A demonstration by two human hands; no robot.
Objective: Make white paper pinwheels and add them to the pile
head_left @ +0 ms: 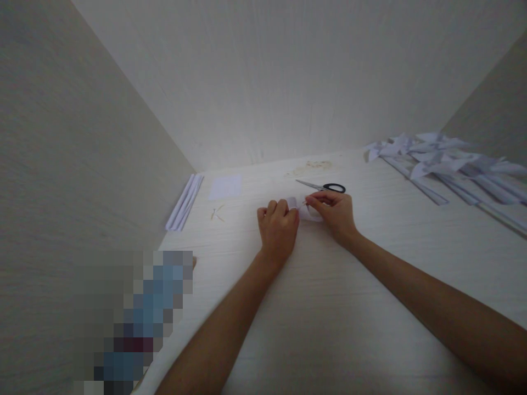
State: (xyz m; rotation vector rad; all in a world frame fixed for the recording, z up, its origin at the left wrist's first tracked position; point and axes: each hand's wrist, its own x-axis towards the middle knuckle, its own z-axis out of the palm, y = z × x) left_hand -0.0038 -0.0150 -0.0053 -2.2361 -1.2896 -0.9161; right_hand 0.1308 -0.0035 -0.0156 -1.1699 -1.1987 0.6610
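Observation:
In the middle of the table, a piece of white paper with curled, folded parts lies under my hands. My left hand has its fingers curled down on the paper's left side and holds it. From the right, my right hand comes to the paper with thumb and forefinger pinched together. A small thin thing shows at those fingertips, too small to name. Just behind my right hand lie scissors with black handles, blades pointing left.
Several paper pinwheels on rolled sticks lie piled at the right. Rolled paper sticks lie at the left edge, near a square paper sheet and thin tan pieces. Small tan bits are scattered near the back wall.

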